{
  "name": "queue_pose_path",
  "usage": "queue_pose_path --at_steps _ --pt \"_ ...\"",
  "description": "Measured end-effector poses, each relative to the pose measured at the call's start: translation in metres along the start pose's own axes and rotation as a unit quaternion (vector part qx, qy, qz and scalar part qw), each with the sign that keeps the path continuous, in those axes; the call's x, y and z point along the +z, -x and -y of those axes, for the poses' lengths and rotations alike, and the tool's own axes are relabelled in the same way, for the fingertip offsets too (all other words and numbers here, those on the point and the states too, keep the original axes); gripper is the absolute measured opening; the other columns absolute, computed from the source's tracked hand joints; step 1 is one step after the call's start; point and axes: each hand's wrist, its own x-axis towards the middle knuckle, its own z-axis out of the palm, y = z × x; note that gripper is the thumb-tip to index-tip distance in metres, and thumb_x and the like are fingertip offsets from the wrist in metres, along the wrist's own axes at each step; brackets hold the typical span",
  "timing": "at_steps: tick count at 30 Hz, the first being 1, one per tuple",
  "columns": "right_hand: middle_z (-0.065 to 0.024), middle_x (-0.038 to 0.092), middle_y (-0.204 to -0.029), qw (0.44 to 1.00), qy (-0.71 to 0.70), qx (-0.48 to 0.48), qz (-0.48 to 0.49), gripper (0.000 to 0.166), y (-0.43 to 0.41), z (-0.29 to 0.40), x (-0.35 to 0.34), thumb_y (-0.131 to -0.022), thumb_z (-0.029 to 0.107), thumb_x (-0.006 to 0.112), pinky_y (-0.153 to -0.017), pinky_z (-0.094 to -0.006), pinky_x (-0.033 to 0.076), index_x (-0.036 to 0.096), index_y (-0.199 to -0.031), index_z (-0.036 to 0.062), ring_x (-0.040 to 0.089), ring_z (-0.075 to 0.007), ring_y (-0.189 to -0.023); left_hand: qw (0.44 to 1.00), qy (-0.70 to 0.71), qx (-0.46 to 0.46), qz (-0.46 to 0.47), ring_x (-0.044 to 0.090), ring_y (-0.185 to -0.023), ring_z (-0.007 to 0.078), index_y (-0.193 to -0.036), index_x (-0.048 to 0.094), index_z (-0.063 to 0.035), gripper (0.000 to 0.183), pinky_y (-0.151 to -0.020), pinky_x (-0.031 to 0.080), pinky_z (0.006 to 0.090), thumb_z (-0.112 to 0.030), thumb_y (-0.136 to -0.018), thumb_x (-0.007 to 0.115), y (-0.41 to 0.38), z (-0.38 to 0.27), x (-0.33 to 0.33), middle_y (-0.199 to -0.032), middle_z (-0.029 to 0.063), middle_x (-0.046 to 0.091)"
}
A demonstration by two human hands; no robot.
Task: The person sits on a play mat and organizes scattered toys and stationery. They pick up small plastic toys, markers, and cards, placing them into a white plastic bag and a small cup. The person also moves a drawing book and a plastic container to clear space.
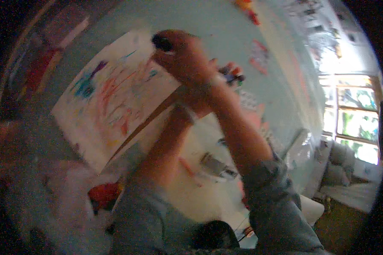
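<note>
My forearms cross. My right hand (182,57) lies over the upper edge of a large sheet of paper (124,86) covered in red, blue, purple and yellow marks. Its fingers are closed around a small black object (162,43), too blurred to identify. My left hand (199,100) passes beneath the right wrist, mostly hidden. Fingertips show beyond the wrist, around several small dark, red and green-ended items (233,75), perhaps markers or crayons; the grip is partly covered. A dark slanting band runs along the sheet's lower right edge.
On the pale table between my forearms are a grey object (215,164) and a thin reddish stick (186,165). A red container (104,195) stands at lower left. Red and orange items (249,12) lie at the top; a window (351,111) is at right.
</note>
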Motion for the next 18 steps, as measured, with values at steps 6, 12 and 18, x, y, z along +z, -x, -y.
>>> queue_pose_path --at_steps 6,12,18 --pt "-0.0125 0.064 -0.104 0.920 -0.308 0.155 0.184 0.042 0.100 0.114 -0.030 -0.077 0.012 0.062 -0.086 -0.0333 0.048 0.059 -0.117 -0.0001 0.061 -0.0225 -0.096 0.996 -0.035 -0.072 -0.040 0.025 -0.137 0.0345 -0.144 0.016 0.0010 0.079 -0.113 0.019 0.0412 -0.022 -0.085 0.063 0.044 -0.009 0.001 -0.148 0.0225 0.022" --pt "-0.0184 0.060 -0.105 0.897 -0.300 0.059 0.318 0.047 0.170 0.158 -0.001 -0.071 0.015 0.063 -0.085 -0.0421 0.049 0.056 -0.115 0.0013 0.059 -0.0353 -0.096 0.989 -0.070 -0.106 0.072 0.013 -0.138 0.0431 -0.143 0.010 0.0059 0.089 -0.113 0.012 0.0479 -0.012 -0.076 0.066 0.141 -0.094 0.003 -0.149 0.0268 0.012" --pt "-0.0205 0.058 -0.103 0.945 -0.237 0.010 0.224 0.042 0.208 0.224 0.101 -0.076 0.008 0.054 -0.082 -0.0394 0.051 0.052 -0.115 -0.0059 0.058 -0.0355 -0.095 0.963 -0.089 -0.166 0.194 0.018 -0.137 0.0424 -0.142 0.019 0.0030 0.080 -0.112 0.015 0.0495 -0.010 -0.077 0.063 0.200 -0.159 -0.028 -0.148 0.0248 0.019"
